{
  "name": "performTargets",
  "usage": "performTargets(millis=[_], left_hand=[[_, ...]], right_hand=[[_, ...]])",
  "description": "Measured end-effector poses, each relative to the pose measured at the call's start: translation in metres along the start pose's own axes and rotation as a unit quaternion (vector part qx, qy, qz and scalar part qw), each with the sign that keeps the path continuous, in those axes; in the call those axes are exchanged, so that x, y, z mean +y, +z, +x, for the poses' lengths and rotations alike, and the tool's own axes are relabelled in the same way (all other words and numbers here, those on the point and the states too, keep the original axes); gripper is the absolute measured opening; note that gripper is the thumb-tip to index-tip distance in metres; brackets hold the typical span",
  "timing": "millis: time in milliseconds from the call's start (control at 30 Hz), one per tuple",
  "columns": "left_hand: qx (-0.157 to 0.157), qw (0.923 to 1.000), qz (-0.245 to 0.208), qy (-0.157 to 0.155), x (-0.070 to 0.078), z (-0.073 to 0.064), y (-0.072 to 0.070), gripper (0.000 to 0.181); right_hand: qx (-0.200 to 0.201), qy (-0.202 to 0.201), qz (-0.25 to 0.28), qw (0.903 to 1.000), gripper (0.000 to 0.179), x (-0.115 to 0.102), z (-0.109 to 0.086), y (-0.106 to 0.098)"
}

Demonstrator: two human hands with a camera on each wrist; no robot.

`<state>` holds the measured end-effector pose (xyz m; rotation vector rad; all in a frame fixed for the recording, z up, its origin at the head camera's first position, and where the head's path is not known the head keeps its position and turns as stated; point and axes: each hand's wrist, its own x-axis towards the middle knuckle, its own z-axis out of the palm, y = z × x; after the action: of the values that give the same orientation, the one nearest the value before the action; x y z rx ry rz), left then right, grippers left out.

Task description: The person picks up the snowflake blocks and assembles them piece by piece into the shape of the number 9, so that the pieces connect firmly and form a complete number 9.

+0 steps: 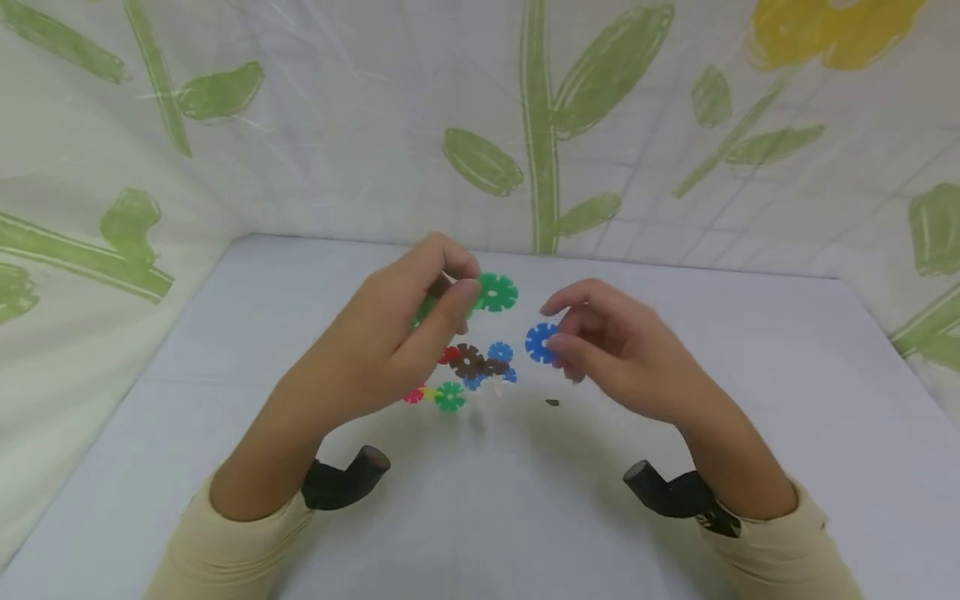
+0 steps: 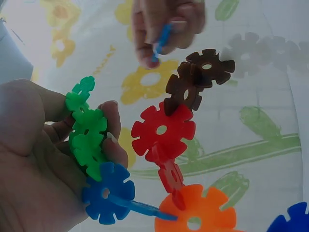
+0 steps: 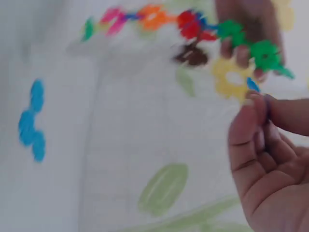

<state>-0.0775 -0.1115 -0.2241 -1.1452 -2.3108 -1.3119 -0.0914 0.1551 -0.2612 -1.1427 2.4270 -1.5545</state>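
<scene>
My left hand (image 1: 367,333) grips the green end (image 2: 89,128) of a chain of slotted plastic snowflake discs, holding it up over the table. From there the chain runs through a blue disc (image 2: 116,180) to an orange one (image 2: 212,205). Red discs (image 2: 161,121) and brown discs (image 2: 210,65) branch off it. Pink, yellow and green discs (image 1: 450,397) form its far end. Between thumb and index finger, my right hand (image 1: 626,350) pinches a single blue snowflake disc (image 1: 537,342). This disc is held apart from the chain, to the right of the green end.
Several light blue discs (image 3: 26,126) lie joined on the white table (image 1: 750,350). White discs (image 2: 245,52) show behind the chain in the left wrist view. A small dark piece (image 1: 552,402) is on the table below my right hand. A plant-patterned curtain (image 1: 360,125) stands behind.
</scene>
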Motion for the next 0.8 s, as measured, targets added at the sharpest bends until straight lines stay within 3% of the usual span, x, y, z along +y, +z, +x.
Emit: performTargets(millis=[133, 233, 467, 800], left_hand=[[-0.014, 0.9995, 0.01, 0.028, -0.004, 0.001, 0.005, 0.005], [-0.027, 0.9985, 0.013, 0.047, -0.005, 0.002, 0.009, 0.007], [-0.041, 0.9955, 0.025, 0.081, -0.006, 0.004, 0.016, 0.011], [-0.035, 0.9931, -0.008, 0.111, -0.004, 0.005, 0.022, 0.016]], right_hand=[[0.052, -0.002, 0.155, 0.9866, 0.017, -0.015, -0.004, -0.004], [0.056, -0.001, 0.199, 0.9784, 0.014, -0.021, -0.006, -0.004], [0.037, -0.018, 0.238, 0.9703, 0.018, -0.021, -0.006, -0.003], [0.011, -0.029, 0.255, 0.9665, 0.023, -0.018, -0.01, -0.003]])
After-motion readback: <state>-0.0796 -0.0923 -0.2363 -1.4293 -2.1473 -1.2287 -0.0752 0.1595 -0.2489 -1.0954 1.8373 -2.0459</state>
